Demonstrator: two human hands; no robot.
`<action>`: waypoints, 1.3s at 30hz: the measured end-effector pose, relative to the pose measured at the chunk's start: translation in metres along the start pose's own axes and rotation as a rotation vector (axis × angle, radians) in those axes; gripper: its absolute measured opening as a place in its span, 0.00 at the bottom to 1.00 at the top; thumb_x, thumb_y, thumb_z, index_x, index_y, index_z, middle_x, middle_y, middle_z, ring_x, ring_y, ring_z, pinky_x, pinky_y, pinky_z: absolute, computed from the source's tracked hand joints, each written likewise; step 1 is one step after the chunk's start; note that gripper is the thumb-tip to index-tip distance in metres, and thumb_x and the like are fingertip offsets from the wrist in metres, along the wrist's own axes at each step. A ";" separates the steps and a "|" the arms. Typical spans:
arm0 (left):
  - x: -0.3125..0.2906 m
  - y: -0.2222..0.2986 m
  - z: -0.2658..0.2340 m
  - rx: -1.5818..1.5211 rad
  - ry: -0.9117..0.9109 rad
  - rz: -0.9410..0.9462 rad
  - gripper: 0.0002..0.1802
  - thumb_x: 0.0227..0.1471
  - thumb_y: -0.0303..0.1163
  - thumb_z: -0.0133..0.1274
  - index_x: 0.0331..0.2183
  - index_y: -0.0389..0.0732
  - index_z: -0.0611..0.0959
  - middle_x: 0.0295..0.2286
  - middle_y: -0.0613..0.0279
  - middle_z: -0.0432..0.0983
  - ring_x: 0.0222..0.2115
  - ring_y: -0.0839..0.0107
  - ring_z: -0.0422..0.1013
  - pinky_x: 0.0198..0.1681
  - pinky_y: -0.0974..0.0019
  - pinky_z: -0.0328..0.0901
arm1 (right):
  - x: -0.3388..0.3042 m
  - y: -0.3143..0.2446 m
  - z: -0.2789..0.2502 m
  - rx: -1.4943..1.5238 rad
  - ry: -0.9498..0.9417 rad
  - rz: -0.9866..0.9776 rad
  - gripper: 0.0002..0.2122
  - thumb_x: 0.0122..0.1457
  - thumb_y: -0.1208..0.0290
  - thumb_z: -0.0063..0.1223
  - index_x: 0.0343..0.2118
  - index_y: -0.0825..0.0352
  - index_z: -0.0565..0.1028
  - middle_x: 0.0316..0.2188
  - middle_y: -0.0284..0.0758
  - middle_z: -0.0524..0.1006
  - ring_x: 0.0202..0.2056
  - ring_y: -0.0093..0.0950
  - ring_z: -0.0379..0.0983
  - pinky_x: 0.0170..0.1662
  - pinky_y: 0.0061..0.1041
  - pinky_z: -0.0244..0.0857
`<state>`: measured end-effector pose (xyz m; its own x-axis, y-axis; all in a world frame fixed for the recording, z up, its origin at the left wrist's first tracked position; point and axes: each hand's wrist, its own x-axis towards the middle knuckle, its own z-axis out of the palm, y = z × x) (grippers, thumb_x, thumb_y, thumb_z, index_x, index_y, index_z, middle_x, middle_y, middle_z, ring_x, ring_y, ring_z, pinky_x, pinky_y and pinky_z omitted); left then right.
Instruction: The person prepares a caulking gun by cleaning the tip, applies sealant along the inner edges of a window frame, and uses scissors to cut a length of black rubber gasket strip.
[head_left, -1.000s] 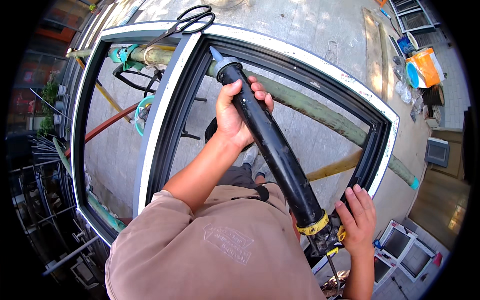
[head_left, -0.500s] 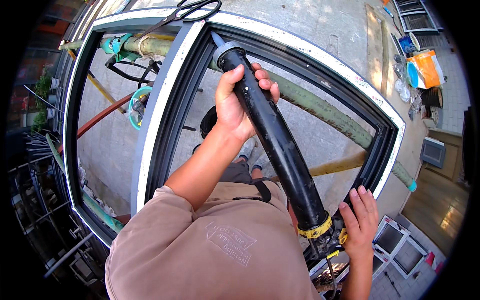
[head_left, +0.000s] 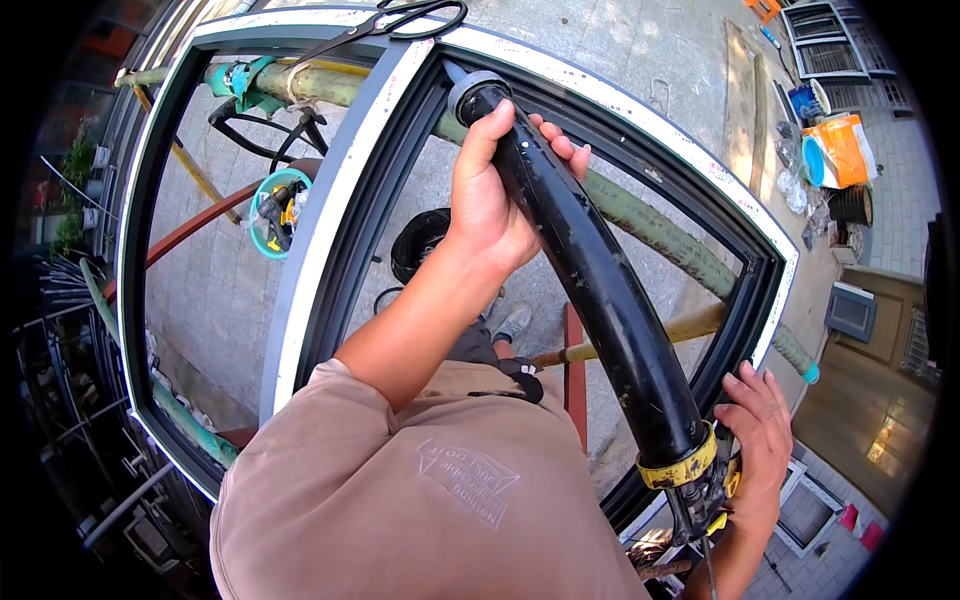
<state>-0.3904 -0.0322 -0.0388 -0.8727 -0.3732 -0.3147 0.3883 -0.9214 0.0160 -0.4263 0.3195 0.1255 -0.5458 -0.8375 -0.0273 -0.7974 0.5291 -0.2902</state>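
A long black caulking gun [head_left: 610, 290] slants across the window frame [head_left: 345, 190], which is dark with white protective film. My left hand [head_left: 495, 195] is closed round the barrel near its front, thumb on top. The pale nozzle [head_left: 455, 72] points into the frame's inner top corner by the middle bar; whether it touches is unclear. My right hand [head_left: 758, 435] is at the rear end, beside the yellow collar [head_left: 680, 458] and trigger parts. Its fingers curve round the handle side, partly hidden, close to the frame's lower right edge. Black-handled scissors [head_left: 425, 18] lie atop the frame.
Green poles [head_left: 660, 225] run beneath the frame. Through the left opening shows a turquoise basin [head_left: 262, 235] holding tools. An orange bag [head_left: 845, 150] and a blue bucket [head_left: 808, 98] stand at the far right. Metal racks and plants line the left.
The gun's rear end and my right hand have swung to the right. The nozzle stays at the same corner, and my left hand keeps its hold. The whole view has shifted slightly.
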 end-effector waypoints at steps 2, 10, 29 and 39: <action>0.002 0.000 0.006 0.005 -0.011 0.031 0.17 0.64 0.46 0.63 0.37 0.41 0.80 0.32 0.60 0.80 0.37 0.63 0.80 0.57 0.49 0.77 | 0.011 -0.001 -0.015 -0.005 0.003 0.000 0.06 0.55 0.72 0.62 0.35 0.65 0.79 0.44 0.40 0.86 0.58 0.45 0.81 0.68 0.57 0.64; 0.005 -0.007 0.025 0.065 0.030 0.127 0.20 0.64 0.50 0.62 0.37 0.41 0.81 0.32 0.59 0.81 0.39 0.63 0.81 0.58 0.47 0.76 | 0.032 0.010 -0.034 0.198 0.076 -0.012 0.10 0.52 0.73 0.66 0.32 0.66 0.74 0.34 0.41 0.81 0.40 0.39 0.80 0.64 0.51 0.69; 0.005 -0.012 0.037 0.145 0.004 0.174 0.27 0.65 0.54 0.60 0.38 0.36 0.80 0.36 0.54 0.81 0.43 0.58 0.81 0.60 0.50 0.75 | 0.028 0.043 -0.043 0.125 0.053 0.015 0.23 0.48 0.56 0.67 0.39 0.73 0.77 0.36 0.44 0.80 0.35 0.38 0.78 0.44 0.30 0.70; 0.007 -0.014 0.030 0.136 -0.004 0.194 0.25 0.64 0.49 0.63 0.40 0.34 0.79 0.36 0.52 0.80 0.43 0.58 0.80 0.64 0.45 0.74 | 0.026 0.046 -0.029 0.184 0.096 0.001 0.17 0.47 0.66 0.70 0.35 0.71 0.77 0.33 0.41 0.80 0.34 0.34 0.77 0.43 0.27 0.70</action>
<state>-0.4111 -0.0257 -0.0127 -0.7872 -0.5447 -0.2893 0.5056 -0.8385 0.2031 -0.4851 0.3259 0.1388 -0.5753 -0.8156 0.0613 -0.7414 0.4883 -0.4603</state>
